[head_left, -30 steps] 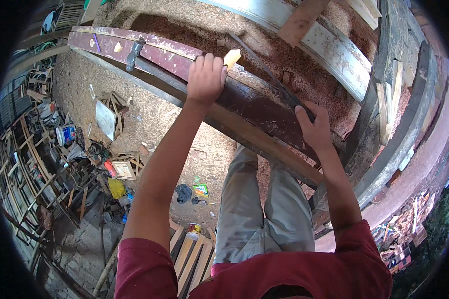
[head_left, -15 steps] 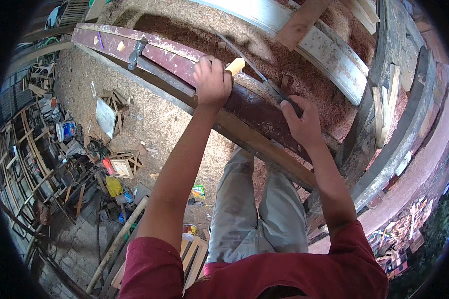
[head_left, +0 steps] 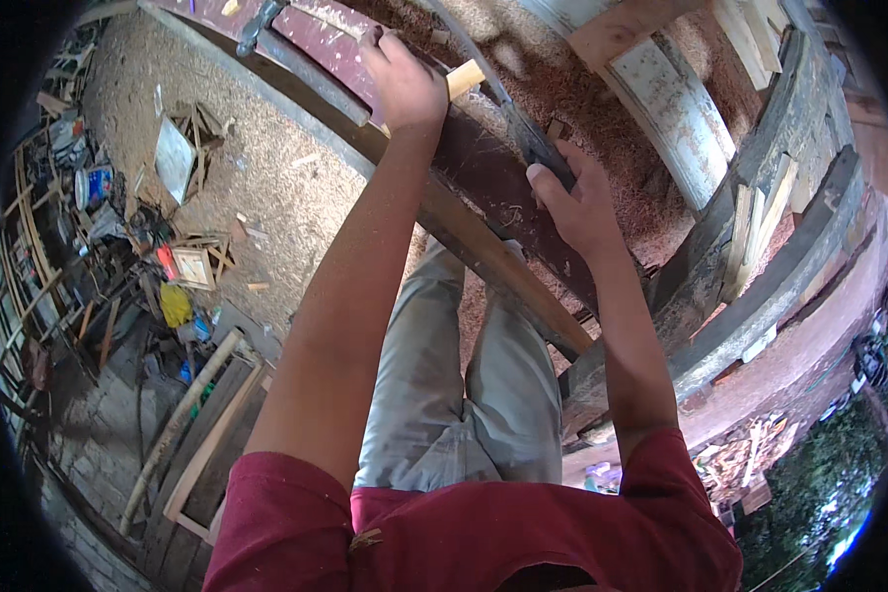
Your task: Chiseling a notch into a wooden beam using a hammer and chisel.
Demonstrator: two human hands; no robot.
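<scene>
My left hand (head_left: 411,87) is closed over a small pale wood piece (head_left: 466,78), whose end sticks out on the right, above the maroon wooden beam (head_left: 474,163). My right hand (head_left: 579,197) grips the dark handle of a long-bladed knife (head_left: 511,116). Its narrow blade slants up and left past the wood piece, and the tip runs towards the upper edge. I cannot tell whether the blade touches the wood. A hammer (head_left: 258,27) lies on the beam left of my left hand.
Curved, weathered timbers (head_left: 720,237) rise on the right, with split wood strips (head_left: 760,227) leaning there. White painted boards (head_left: 676,123) lie beyond the beam. Wood shavings cover the ground (head_left: 276,197). Scrap frames (head_left: 192,266), a yellow bag (head_left: 176,305) and clutter lie left.
The whole view has shifted, so the beam and hammer sit higher. The knife's blade now stands steeper in the view. Both hands keep their holds.
</scene>
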